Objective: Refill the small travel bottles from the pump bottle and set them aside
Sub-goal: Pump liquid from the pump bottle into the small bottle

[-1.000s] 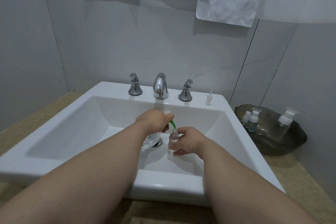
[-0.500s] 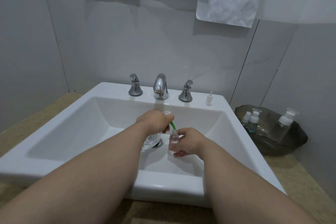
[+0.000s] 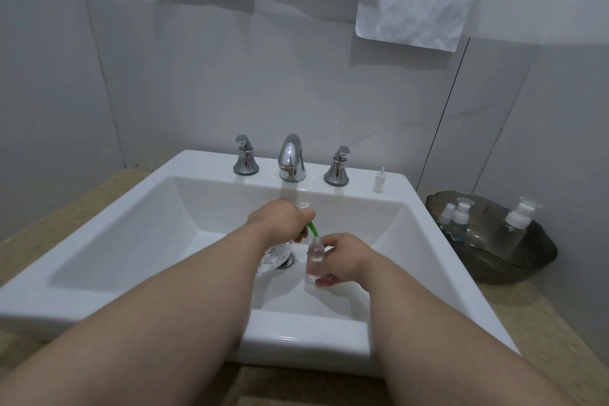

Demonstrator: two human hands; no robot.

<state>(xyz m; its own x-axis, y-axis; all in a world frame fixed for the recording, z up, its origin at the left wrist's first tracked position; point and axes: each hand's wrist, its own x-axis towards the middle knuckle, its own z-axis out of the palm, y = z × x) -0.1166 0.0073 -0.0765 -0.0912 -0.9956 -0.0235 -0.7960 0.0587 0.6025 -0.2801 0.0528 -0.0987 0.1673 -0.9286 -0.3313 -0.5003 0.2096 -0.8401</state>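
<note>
Over the white sink, a small clear travel bottle, likely light and slippery, is pinched mid-body by the right hand, a green-spouted pump bottle by the left hand.

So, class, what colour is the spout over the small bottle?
The spout is green; the head view shows it.

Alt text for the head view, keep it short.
Over a white sink, the left hand grips a tilted pump bottle, its green spout at the mouth of a small bottle held by the right hand. A dark tray to the right holds three more bottles; a white cap stands near the faucet.
</note>
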